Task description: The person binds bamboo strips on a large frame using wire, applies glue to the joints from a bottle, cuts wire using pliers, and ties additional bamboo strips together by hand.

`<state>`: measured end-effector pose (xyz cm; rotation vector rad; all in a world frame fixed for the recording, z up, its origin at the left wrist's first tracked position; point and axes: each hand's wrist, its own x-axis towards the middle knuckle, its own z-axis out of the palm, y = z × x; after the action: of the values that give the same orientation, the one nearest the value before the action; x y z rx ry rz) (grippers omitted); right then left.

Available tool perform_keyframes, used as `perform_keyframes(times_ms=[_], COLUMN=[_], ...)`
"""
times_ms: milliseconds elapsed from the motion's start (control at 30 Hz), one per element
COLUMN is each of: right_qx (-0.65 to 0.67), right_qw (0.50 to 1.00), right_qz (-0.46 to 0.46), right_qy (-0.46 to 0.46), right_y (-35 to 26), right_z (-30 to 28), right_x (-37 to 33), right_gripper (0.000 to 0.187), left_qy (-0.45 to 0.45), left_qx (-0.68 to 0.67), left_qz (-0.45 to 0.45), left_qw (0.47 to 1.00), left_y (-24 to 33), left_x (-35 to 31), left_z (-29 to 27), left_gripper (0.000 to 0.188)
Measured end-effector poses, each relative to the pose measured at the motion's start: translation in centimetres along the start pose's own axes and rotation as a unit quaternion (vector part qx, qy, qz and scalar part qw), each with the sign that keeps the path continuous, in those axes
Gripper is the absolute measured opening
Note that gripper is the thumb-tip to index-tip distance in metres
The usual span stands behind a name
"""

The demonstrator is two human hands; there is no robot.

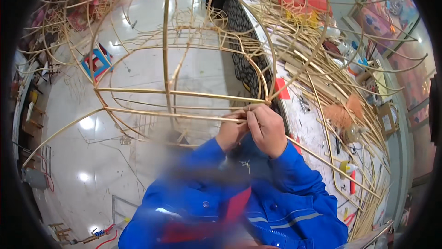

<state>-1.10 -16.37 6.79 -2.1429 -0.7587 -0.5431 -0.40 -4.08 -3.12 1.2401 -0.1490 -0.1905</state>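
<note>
The bamboo frame [166, 42] overhangs the left edge of the table [306, 131]; a long strip [184, 116] passes close by the frame's near-right corner — left hand [232, 131] curled round it, apparently for steadiness, right hand [267, 128] pinched closed beside, contents hidden.

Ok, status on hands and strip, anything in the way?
Left hand gripping long strip. Right hand beside it, fingertips together, hold unclear. Strip runs below the open frame. Loose strips crowding bench at right.
</note>
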Motion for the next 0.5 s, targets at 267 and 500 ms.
perform_keyframes(times_ms=[267,500], right_qx=[0.113,0.211], right_qw=[0.964,0.944], right_qz=[-0.217,0.253], right_qy=[-0.108,0.008], right_y=[-4.3,5.2], right_z=[0.0,3.1], right_x=[-0.9,-10.4], right_gripper=[0.034,0.009], left_qy=[0.058,0.078], left_qx=[0.022,-0.138], left_qz=[-0.05,-0.052], left_qw=[0.997,0.986], left_y=[0.3,1.1], left_x=[1.0,1.1], left_z=[0.9,0.3], left_gripper=[0.014,0.013])
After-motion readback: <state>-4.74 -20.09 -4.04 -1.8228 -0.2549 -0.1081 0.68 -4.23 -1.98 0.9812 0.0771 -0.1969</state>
